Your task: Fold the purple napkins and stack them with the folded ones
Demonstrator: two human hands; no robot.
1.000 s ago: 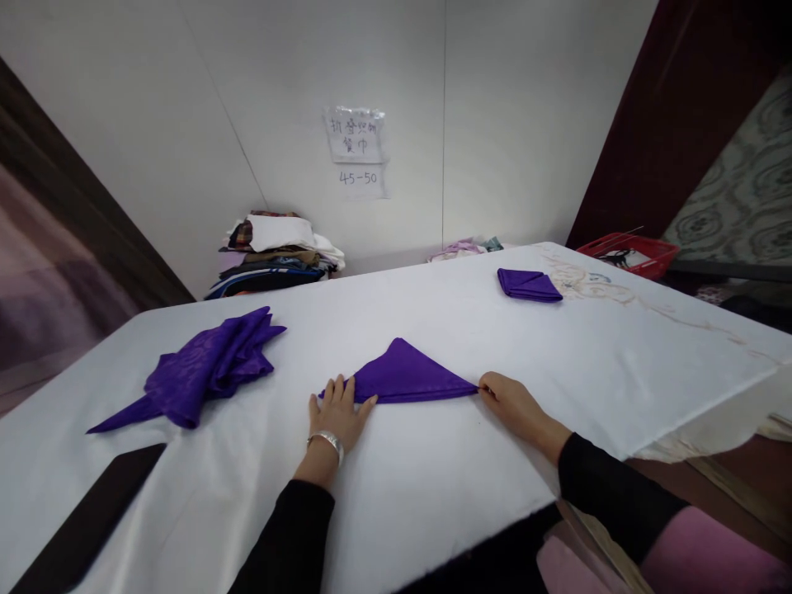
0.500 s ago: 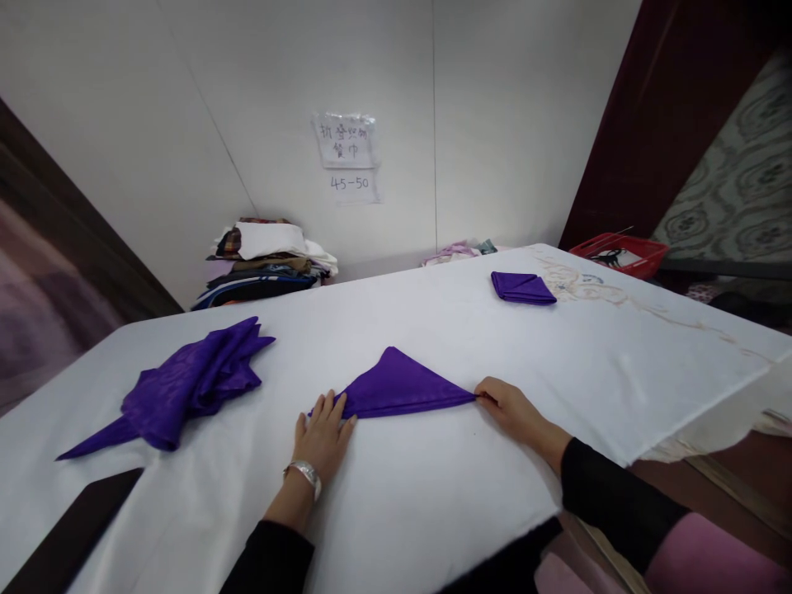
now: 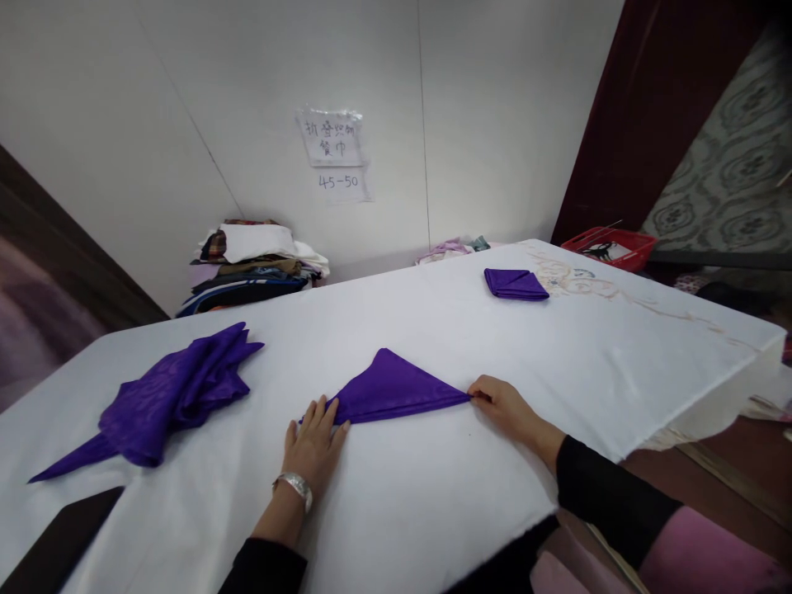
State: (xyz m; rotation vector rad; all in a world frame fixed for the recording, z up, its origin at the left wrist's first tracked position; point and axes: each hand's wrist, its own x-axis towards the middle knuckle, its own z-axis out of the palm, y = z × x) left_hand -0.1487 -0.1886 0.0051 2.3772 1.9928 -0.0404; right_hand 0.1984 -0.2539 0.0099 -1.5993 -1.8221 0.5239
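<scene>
Left hand (image 3: 313, 445) bare, broad silver-toned bracelet (image 3: 295, 487) on the wrist; I can't make out its surface detail. Left sleeve (image 3: 263, 568) plain black, ends above the wrist. Right hand (image 3: 504, 408) bare, no bracelet that I can see. Right sleeve (image 3: 610, 495) black on the forearm, pink fabric (image 3: 705, 553) higher up. Paler pink cloth (image 3: 557, 573) at the near edge, beside black cloth (image 3: 504, 557); I can't tell which garments.
</scene>
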